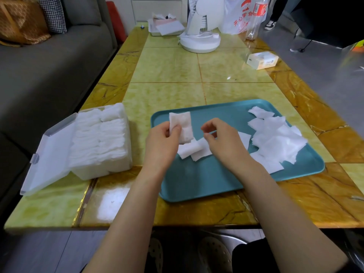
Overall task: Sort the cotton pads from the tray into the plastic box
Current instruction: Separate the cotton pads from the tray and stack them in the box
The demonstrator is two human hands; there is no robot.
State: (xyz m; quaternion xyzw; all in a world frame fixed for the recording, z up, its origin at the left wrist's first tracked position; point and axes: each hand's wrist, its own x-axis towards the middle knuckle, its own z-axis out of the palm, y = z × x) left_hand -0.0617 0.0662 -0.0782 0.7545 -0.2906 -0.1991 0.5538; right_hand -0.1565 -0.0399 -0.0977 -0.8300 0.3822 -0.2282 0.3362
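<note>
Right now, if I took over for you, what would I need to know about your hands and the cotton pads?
Left hand holds a cotton pad above the tray. Right hand hovers curled over loose pads; whether it pinches one is unclear.
Plastic box, lid open, sits left of the tray, already packed with pads.
Left to do: the pile on the tray's right side and those few in the middle.

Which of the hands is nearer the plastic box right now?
Left. The left hand, pinching a cotton pad, is over the left edge of the tray, just right of the plastic box; the right hand is farther right, over its middle.
</note>
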